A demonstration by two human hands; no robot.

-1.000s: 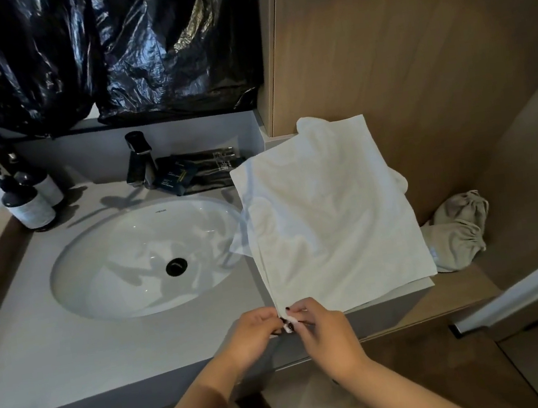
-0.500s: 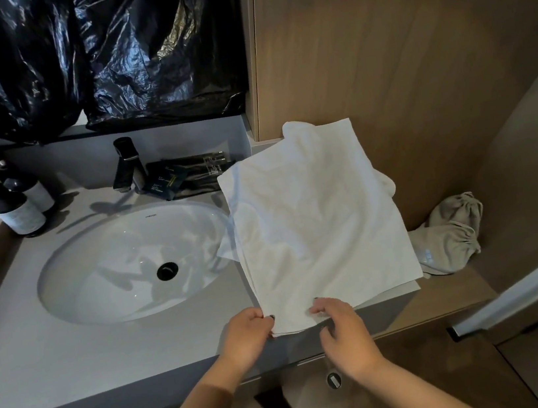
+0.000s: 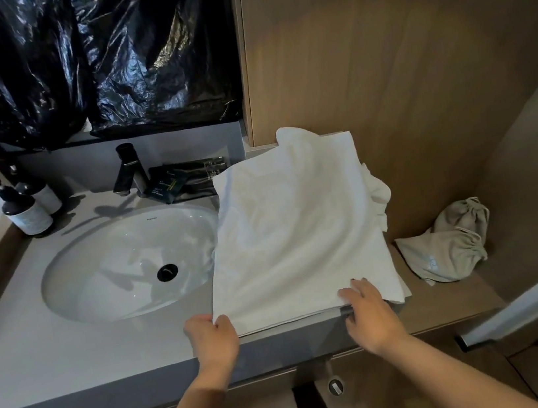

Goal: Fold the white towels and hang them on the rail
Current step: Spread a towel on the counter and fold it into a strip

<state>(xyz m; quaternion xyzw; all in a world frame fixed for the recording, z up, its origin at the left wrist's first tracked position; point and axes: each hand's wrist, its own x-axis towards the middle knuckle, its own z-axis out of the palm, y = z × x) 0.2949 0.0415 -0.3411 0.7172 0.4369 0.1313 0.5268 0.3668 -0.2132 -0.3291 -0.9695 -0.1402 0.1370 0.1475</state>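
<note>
So we've got the white terry towel [image 3: 295, 231] laid out flat on the grey stone vanity counter [image 3: 74, 355], filling the middle-right of the frame, its near edge running right along the counter's front lip. Its far end rides up against the wooden wall panel [image 3: 396, 64], and a bunched bit of white cloth pokes out on its right side. Our left hand [image 3: 212, 338] is at the towel's near-left corner, fingers curled round and pinching the edge. Our right hand [image 3: 368, 307] sits at the near-right part of the edge, fingers spread fairly wide on top of the cloth with the thumb down below the lip; we honestly can't tell if it's gripping or just pressing. The two hands are well apart.

Left of the towel is the white oval sink basin [image 3: 127, 261] with its black drain, and behind that the black tap [image 3: 128, 170] and some dark sachets [image 3: 185, 181]. Two dark pump bottles [image 3: 26, 206] stand at mid-left. Crinkly black plastic sheeting [image 3: 85, 60] covers the upper left. A beige drawstring bag [image 3: 450, 247] slumps on the wooden ledge at right.
</note>
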